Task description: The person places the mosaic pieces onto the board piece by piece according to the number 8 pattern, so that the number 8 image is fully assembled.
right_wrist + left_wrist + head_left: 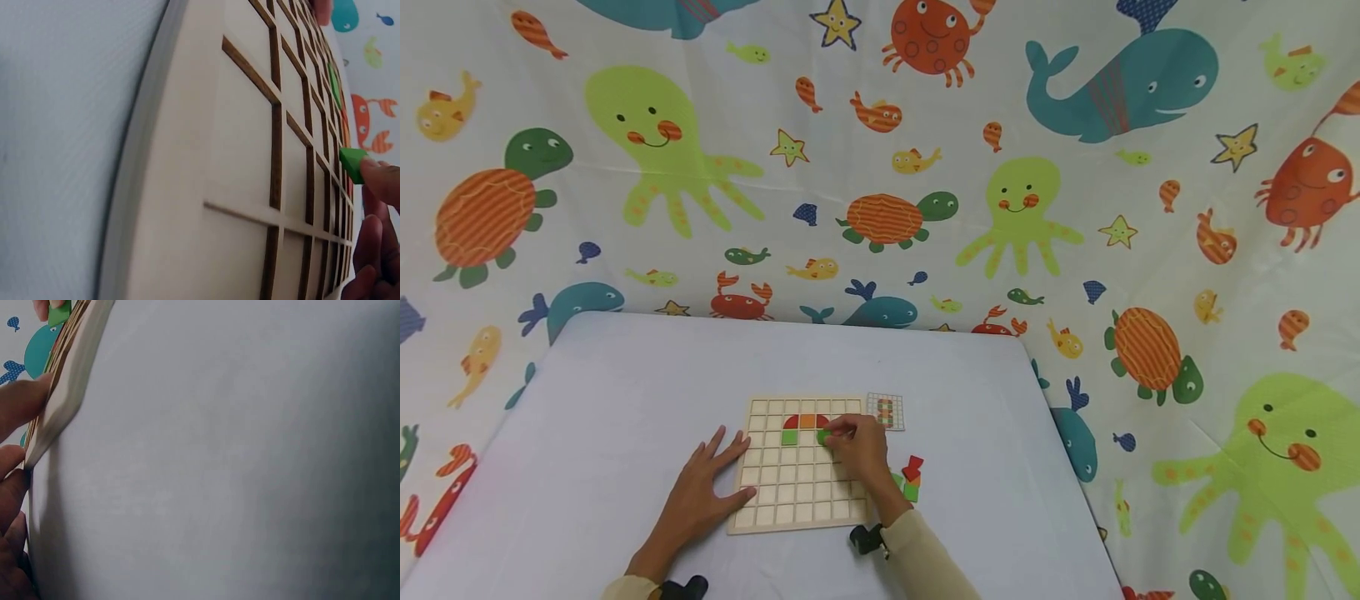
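Observation:
A wooden grid board [775,500] lies on the table. In its upper rows sit red pieces [792,422], an orange square [807,421] between them and a green square [789,437] below. My right hand [859,450] pinches a green block [353,164] between thumb and fingers, over the board just below the right red piece. My left hand [700,483] rests against the board's left edge with its fingers spread; the left wrist view shows its thumb [25,403] touching the rim.
A small pattern card [885,412] lies beside the board's upper right corner. Several loose red, orange and green blocks [912,479] lie right of the board, partly behind the right wrist. A cloth printed with sea animals [880,167] hangs behind the white table [640,383].

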`<state>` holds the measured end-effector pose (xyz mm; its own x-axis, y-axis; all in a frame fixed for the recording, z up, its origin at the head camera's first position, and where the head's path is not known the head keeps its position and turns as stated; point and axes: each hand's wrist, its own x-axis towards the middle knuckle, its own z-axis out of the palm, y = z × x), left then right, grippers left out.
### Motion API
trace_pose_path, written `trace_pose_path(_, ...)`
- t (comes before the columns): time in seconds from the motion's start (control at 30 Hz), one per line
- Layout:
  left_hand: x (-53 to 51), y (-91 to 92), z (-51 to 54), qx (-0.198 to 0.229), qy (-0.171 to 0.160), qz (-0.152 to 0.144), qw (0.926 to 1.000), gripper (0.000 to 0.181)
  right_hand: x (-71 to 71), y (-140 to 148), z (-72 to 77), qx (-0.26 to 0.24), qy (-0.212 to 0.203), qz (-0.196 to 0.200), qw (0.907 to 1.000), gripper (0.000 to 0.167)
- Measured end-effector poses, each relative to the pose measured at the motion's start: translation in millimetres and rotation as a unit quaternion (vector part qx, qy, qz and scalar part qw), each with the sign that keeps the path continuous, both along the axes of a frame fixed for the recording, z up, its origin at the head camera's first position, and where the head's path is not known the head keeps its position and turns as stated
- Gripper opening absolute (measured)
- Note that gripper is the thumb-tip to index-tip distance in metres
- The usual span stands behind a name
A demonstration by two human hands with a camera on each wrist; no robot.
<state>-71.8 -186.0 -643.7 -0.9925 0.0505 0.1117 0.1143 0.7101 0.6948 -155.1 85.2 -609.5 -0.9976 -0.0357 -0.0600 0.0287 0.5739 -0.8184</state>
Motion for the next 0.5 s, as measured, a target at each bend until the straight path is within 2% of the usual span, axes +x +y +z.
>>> trace_pose_path(0.37, 0.6, 0.1, 1.1, 0.0, -0.005, 0.002, 1.0, 0.084, 1.4, -9.8, 0.8, 0.076, 0.033, 0.0, 0.9965, 0.009)
trace_pose_path(0.5, 1.0, 0.4, 1.8, -0.004, -0.002, 0.003, 1.0, 0.084, 3.0, -11.0, 1.9, 0.09, 0.041, 0.001, 0.9952, 0.007)
